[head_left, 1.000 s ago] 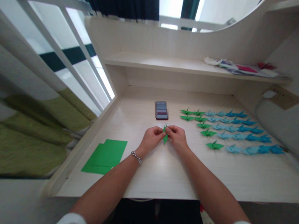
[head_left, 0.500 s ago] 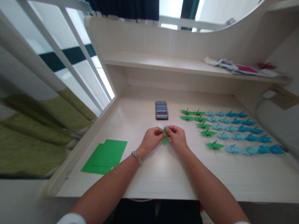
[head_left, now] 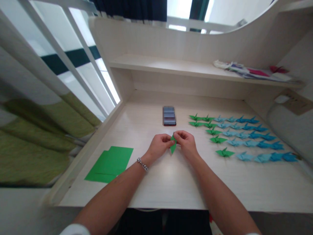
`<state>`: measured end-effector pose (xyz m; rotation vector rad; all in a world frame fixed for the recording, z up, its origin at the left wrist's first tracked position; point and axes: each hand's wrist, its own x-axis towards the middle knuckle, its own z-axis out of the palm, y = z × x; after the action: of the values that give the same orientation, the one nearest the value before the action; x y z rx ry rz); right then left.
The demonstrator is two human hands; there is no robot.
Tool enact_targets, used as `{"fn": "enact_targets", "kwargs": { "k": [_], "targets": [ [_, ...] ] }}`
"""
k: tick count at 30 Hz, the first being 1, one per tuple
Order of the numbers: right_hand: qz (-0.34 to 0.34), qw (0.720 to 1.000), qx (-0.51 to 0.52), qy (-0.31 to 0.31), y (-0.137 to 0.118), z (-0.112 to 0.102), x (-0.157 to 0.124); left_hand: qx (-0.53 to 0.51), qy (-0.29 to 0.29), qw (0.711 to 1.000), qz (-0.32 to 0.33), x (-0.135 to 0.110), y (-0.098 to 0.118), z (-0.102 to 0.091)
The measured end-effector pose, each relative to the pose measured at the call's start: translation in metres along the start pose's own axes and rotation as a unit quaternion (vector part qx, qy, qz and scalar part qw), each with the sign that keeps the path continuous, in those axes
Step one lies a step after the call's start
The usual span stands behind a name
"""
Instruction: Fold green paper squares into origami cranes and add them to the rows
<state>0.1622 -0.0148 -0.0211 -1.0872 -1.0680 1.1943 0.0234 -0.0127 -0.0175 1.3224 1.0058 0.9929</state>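
Note:
Between my two hands, over the middle of the desk, is a small folded green paper crane (head_left: 173, 147) with one point toward me. My left hand (head_left: 160, 144) pinches it from the left side, thumb on top. From the right, my right hand (head_left: 185, 141) grips its upper end between thumb and fingers, which partly hide it. Past my hands lies a phone (head_left: 169, 115) with a blurred screen. Green paper sheets (head_left: 110, 164) lie overlapping by my left forearm. To the right stand rows of finished cranes, green ones (head_left: 225, 152) nearest and blue ones (head_left: 262, 158) farther right.
The pale desk (head_left: 166, 189) has a raised edge at left beside a green and white curtain (head_left: 34, 137). A shelf (head_left: 171, 67) runs across the back, with papers and wrappings (head_left: 256, 71) at its right. A socket plate (head_left: 294, 100) with a cable is on the right wall.
The green crane has turned and tilted slightly in my fingers, its lower point now a little nearer me. My right hand has shifted slightly; everything on the desk stays put.

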Motion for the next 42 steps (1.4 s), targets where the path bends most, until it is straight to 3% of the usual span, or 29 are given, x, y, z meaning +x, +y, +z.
{"fn": "enact_targets", "kwargs": {
  "k": [13, 18, 22, 25, 31, 42],
  "targets": [
    [-0.028, 0.999, -0.007, 0.023, -0.006, -0.004, -0.001, 0.012, -0.024, 1.0, -0.002, -0.002, -0.004, 0.002],
    [-0.02, 0.999, 0.021, 0.021, -0.005, -0.001, 0.0, -0.012, -0.005, 1.0, -0.002, -0.001, -0.002, 0.002],
    [0.061, 0.998, 0.005, -0.021, 0.001, 0.003, 0.0, -0.055, 0.064, 0.996, -0.006, 0.002, 0.0, -0.003],
    [0.073, 0.994, -0.047, -0.074, 0.006, 0.003, -0.001, -0.095, 0.107, 0.99, -0.004, 0.004, -0.002, -0.008],
    [0.051, 0.987, -0.104, -0.111, 0.009, -0.002, 0.0, -0.1, 0.081, 0.992, -0.013, 0.006, -0.007, -0.011],
    [0.091, 0.984, -0.066, -0.137, 0.005, 0.003, -0.004, -0.113, 0.121, 0.986, 0.0, 0.006, -0.005, -0.01]
  ]
}}
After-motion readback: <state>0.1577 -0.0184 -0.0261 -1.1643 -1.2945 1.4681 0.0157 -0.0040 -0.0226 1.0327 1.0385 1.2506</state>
